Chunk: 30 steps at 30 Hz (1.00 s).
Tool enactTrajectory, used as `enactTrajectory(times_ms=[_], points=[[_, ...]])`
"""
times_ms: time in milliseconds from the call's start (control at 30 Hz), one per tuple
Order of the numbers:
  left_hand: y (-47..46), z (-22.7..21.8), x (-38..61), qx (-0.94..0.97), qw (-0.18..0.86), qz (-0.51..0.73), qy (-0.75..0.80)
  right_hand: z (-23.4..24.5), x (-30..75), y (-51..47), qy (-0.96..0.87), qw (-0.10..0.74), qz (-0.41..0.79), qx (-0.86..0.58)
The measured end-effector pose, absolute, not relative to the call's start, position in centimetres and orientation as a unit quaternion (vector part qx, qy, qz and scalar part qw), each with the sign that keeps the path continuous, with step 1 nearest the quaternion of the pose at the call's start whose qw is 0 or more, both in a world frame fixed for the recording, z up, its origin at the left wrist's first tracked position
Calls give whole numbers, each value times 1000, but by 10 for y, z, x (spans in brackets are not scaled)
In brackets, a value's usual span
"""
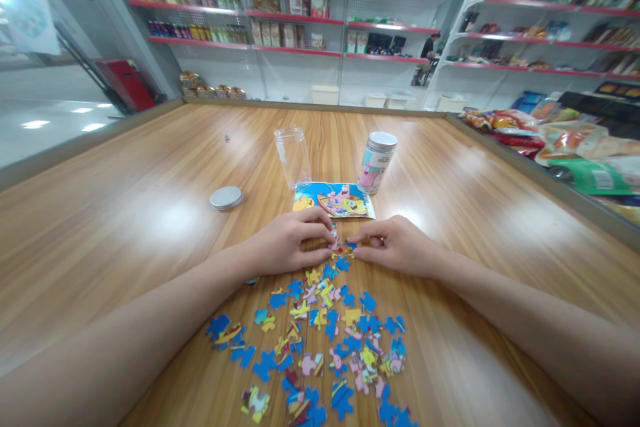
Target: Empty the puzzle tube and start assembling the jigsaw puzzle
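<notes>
My left hand [293,240] is closed, its fingertips pressed on a pink-and-white jigsaw piece [334,232]. Facing it, my right hand [395,245] pinches at a small blue jigsaw piece [351,246]. Between the fingertips lie red and yellow pieces [342,251]; the fingers partly cover them, and I cannot tell which are joined. Just beyond my hands a picture card [345,201] with a pink and a yellow cartoon figure lies flat. Many loose jigsaw pieces [320,320], blue, yellow and pink, are spread on the wooden table [165,227] below my hands.
Behind the card stand an open clear plastic jar [293,159] and a printed canister [377,163] with a silver lid. A silver lid [227,197] lies to the left. Packaged snacks [575,140] sit past the right edge; stocked shelves [295,13] line the back, with a person [427,57] far off.
</notes>
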<state>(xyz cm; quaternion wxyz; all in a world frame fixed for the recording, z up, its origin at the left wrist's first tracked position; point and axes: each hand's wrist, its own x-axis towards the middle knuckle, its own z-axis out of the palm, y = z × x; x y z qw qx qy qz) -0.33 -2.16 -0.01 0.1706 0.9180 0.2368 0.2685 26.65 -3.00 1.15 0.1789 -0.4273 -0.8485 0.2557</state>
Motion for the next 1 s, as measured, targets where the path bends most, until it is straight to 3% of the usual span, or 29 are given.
enactTrajectory(times_ms=[1000], points=[[-21, -1, -4, 921, 163, 263, 237, 14, 264, -32, -847, 176, 249, -435]])
